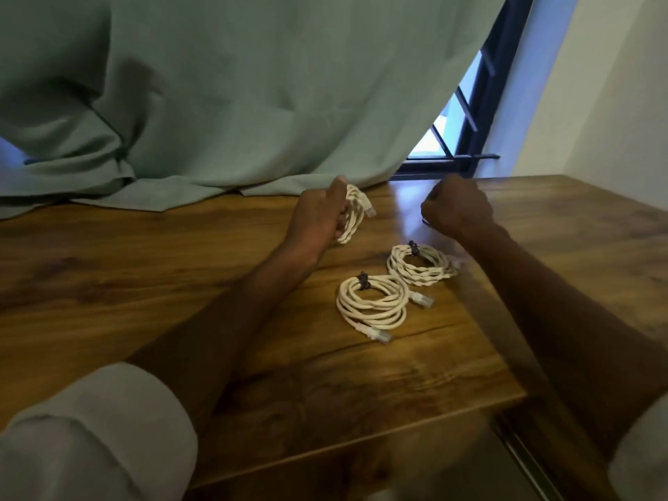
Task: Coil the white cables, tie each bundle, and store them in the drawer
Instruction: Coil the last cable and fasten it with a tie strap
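My left hand (321,215) grips a coiled white cable (354,215) upright above the wooden table (144,269), near its far edge. Its clear plug points right. My right hand (457,209) is curled into a fist to the right of it, and a thin dark tie (425,221) shows at its lower edge. Two more white cable coils lie flat on the table below the hands. The nearer coil (372,301) and the farther twisted coil (421,265) each carry a dark tie on their top side.
A green curtain (217,103) drapes onto the table's far edge. A dark window frame (480,113) stands behind the right hand. The table's front edge runs at lower right, with a metal drawer rail (520,453) below it.
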